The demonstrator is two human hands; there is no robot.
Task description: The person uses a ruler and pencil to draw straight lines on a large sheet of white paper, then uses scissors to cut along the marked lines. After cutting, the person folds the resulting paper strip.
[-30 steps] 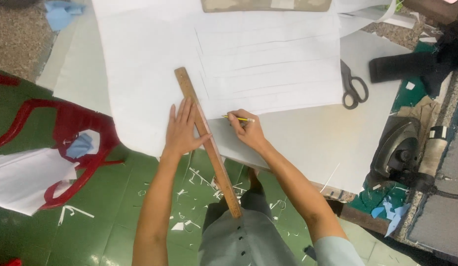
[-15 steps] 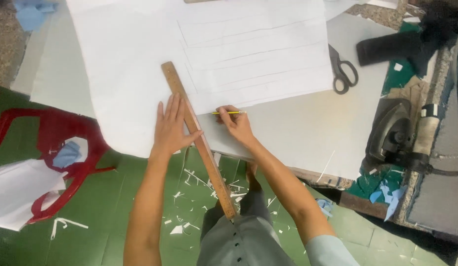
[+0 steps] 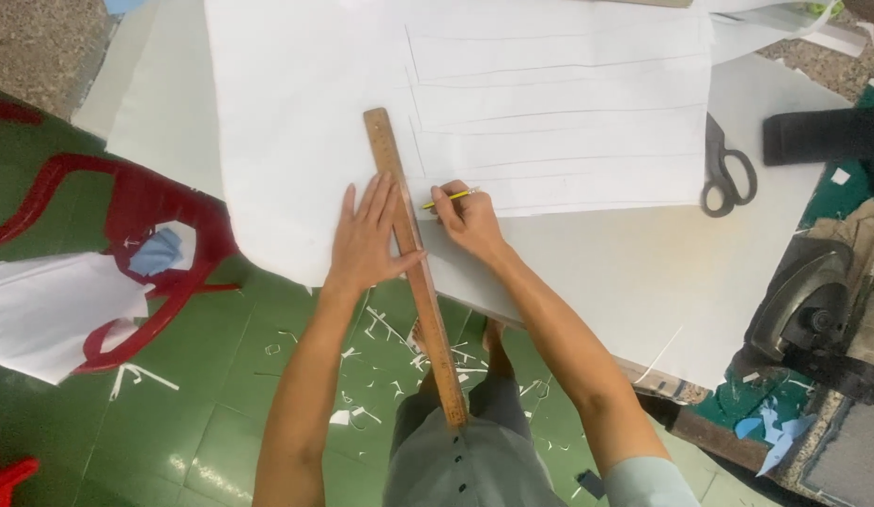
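A long wooden ruler [image 3: 393, 172] lies slanted across the near edge of a white fabric sheet [image 3: 305, 103] on the table. My left hand [image 3: 366, 239] presses flat on the ruler, fingers spread. Just right of the ruler, my right hand [image 3: 467, 218] grips a yellow pencil [image 3: 444, 198] with its tip at the ruler's right edge. Several long horizontal lines are drawn on the fabric beyond my right hand. The ruler's lower end hangs off the table over my lap.
Black scissors [image 3: 725, 170] lie at the fabric's right edge. An iron [image 3: 811, 302] sits at the right on the cluttered table end. A red chair [image 3: 146, 230] with white cloth [image 3: 52, 310] stands left on the green tiled floor, which is strewn with white scraps.
The view has shifted slightly. My left hand stays pressed on the ruler, and my right hand with the pencil keeps close to the ruler's right edge.
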